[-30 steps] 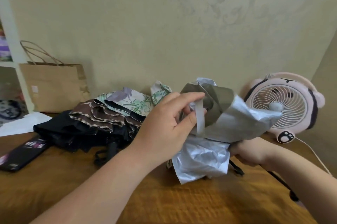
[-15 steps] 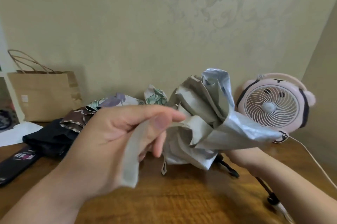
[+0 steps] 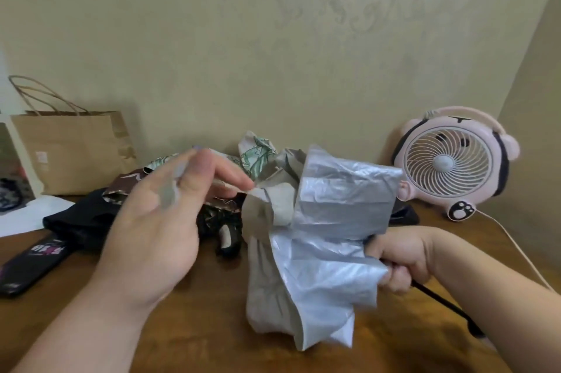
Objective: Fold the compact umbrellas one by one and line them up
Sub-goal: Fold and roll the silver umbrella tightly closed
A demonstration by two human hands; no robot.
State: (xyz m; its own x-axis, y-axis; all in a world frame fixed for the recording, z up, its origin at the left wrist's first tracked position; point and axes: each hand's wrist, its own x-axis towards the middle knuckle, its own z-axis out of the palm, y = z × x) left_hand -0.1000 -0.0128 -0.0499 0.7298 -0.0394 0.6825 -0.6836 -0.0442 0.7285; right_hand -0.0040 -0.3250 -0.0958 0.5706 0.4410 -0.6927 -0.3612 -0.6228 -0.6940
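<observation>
A silver and olive compact umbrella [image 3: 328, 233] is held above the wooden table [image 3: 182, 336], its canopy loose and crumpled. My right hand [image 3: 400, 260] grips its handle end at the right, and a black wrist cord [image 3: 440, 299] trails from there. My left hand [image 3: 164, 221], blurred by motion, pinches the umbrella's grey closing strap [image 3: 173, 187], which runs from the canopy's left side. Behind lie a black umbrella [image 3: 76, 221], a brown patterned umbrella [image 3: 121, 187] and a green floral umbrella [image 3: 258, 151], all unfolded in one heap.
A brown paper bag [image 3: 73, 151] stands at the back left against the wall. A pink desk fan [image 3: 449, 160] sits at the back right, its white cable [image 3: 516, 245] running along the table. A dark phone [image 3: 33, 260] and a white sheet [image 3: 27, 211] lie at the left.
My left hand has drawn the strap out to the left and up. The umbrella has tipped, so its canopy now hangs lower toward the table.
</observation>
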